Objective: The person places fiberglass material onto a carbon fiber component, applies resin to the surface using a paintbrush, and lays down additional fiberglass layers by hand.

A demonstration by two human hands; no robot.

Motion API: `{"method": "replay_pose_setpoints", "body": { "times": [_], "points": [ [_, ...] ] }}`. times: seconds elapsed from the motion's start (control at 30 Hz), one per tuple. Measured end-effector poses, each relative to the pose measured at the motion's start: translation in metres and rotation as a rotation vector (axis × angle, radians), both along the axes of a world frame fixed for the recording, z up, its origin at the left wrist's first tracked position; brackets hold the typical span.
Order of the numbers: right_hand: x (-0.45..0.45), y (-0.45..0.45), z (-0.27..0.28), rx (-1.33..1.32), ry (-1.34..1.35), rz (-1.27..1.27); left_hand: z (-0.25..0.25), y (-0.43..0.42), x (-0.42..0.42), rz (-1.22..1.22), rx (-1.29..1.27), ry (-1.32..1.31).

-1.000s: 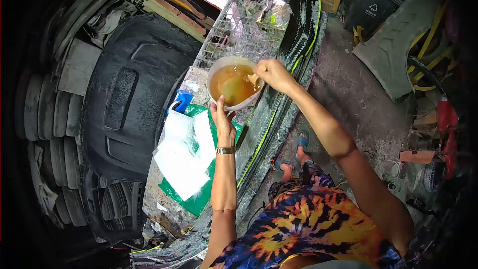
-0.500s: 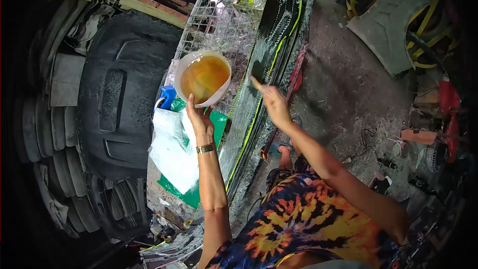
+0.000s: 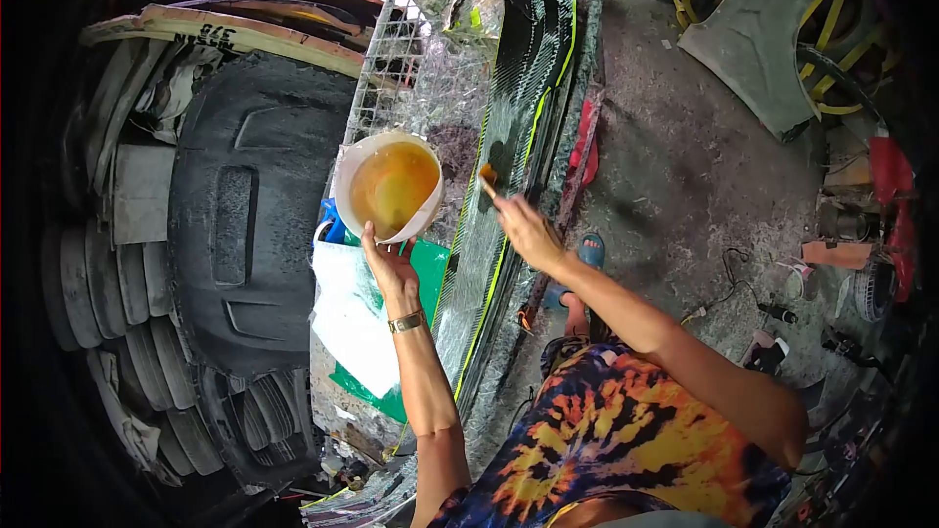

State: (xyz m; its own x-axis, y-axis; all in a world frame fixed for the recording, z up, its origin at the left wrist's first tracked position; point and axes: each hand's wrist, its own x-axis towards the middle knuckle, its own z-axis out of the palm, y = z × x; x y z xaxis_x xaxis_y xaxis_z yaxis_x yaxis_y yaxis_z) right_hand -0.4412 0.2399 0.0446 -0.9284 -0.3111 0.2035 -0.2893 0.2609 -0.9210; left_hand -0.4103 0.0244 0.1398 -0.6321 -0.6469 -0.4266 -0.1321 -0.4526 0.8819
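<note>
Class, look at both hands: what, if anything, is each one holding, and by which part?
The left hand holds the bowl by its lower near side; the right hand holds the brush by its handle.

One left hand (image 3: pixel 393 269) and one right hand (image 3: pixel 531 237), two in all; one tub (image 3: pixel 425 215), one brush (image 3: pixel 490 188), one wristwatch (image 3: pixel 406 322), two sandals (image 3: pixel 591 252). Along the right edge of the bench (image 3: pixel 452 78), one long dark strip (image 3: pixel 508 103); beside it, one green sheet (image 3: pixel 427 269).

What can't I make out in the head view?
Head view:
Brush: handle mostly hidden by the right hand; whether its bristles touch the long strip, too small to tell.
Strip's upper end: cut off by top edge.
Left hand: fingers partly hidden by the bucket.
</note>
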Motion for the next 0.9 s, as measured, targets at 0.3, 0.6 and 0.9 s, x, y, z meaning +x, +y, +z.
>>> {"method": "replay_pose_setpoints", "body": {
  "times": [0.3,0.6,0.9],
  "points": [
    [-0.022,0.037,0.012,-0.469,-0.610,-0.006,-0.001,0.008,-0.003,-0.005,-0.007,-0.002],
    [-0.118,0.032,-0.016,-0.601,-0.509,-0.031,0.000,0.006,-0.002,-0.045,-0.013,-0.019],
    [-0.157,0.042,-0.005,-0.793,-0.359,-0.332,0.003,0.003,-0.003,-0.054,0.011,-0.021]
  ]
}}
